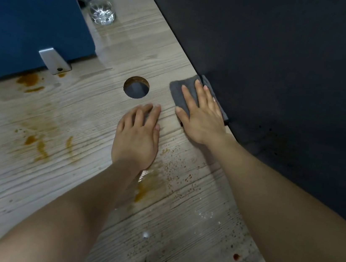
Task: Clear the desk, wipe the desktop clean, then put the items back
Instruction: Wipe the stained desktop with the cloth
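A pale wood-grain desktop (81, 118) fills the view, marked with brown stains (40, 146) and scattered brown specks (179, 175). A grey cloth (180, 90) lies at the desk's right edge, partly overhanging it. My right hand (201, 112) presses flat on the cloth with straight fingers. My left hand (137, 135) rests palm down on the bare wood just left of it, fingers relaxed and holding nothing.
A clear glass (100, 4) stands at the far end beside a blue divider panel (29, 13) with a metal bracket (53, 62). A round cable hole (136, 87) opens just beyond my left hand. Dark floor (286, 68) lies past the right edge.
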Demonstrator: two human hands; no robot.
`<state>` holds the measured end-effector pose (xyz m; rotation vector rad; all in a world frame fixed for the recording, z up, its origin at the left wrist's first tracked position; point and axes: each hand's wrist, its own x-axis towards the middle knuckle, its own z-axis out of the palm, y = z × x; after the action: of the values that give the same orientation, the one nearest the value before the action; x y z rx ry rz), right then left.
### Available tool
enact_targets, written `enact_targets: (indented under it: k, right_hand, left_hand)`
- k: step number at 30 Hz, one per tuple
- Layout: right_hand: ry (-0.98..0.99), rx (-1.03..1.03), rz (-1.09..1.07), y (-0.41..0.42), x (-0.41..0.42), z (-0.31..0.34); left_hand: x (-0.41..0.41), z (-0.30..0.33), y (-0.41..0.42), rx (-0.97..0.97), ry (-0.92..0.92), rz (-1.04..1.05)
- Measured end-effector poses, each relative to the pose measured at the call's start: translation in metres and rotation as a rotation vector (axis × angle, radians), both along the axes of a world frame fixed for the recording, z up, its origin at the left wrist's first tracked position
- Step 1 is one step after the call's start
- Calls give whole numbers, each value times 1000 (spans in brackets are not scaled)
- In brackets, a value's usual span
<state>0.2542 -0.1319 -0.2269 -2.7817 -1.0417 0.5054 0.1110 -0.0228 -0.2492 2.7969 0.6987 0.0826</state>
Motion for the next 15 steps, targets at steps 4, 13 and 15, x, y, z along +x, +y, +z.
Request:
enact_targets:
  k: [4, 13, 15]
  right_hand:
    - [9, 4, 25, -15, -9, 0]
    - [-61, -13, -82, -79, -57, 1]
    - [-56, -8, -63, -73, -50, 1]
  left_hand:
    - [0, -1, 0, 12, -4, -1]
    - [0, 2, -3, -8, -8, 3]
    - [1, 2, -2, -7, -17, 6]
